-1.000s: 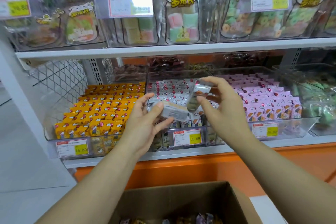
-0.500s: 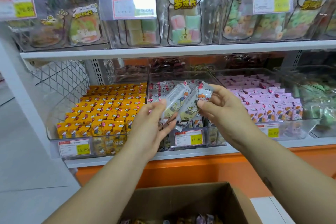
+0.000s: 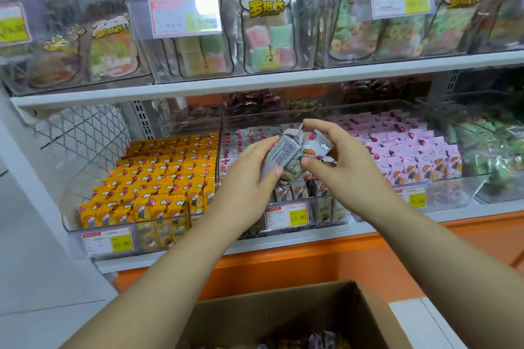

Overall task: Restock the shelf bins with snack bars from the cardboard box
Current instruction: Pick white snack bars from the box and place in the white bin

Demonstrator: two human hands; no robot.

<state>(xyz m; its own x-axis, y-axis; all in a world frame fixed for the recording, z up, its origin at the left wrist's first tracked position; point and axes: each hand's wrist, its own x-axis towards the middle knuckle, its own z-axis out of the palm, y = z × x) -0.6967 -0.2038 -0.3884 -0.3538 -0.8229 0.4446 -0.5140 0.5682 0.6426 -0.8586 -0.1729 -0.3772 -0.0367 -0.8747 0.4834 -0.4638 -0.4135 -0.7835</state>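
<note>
Over shelf bin, hands round bars.

a white upper shelf board ran across above a lower white shelf. below it sat an orange base panel. at left, a wire mesh panel stood beside a slotted upright, above pale, evenly lit floor.

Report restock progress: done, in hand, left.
Done: the orange bin and pink bin look packed in full rows. In hand: the left hand and right hand each grip grey bars over the middle bin. Left: wrapped bars lie in the cardboard box.
</note>
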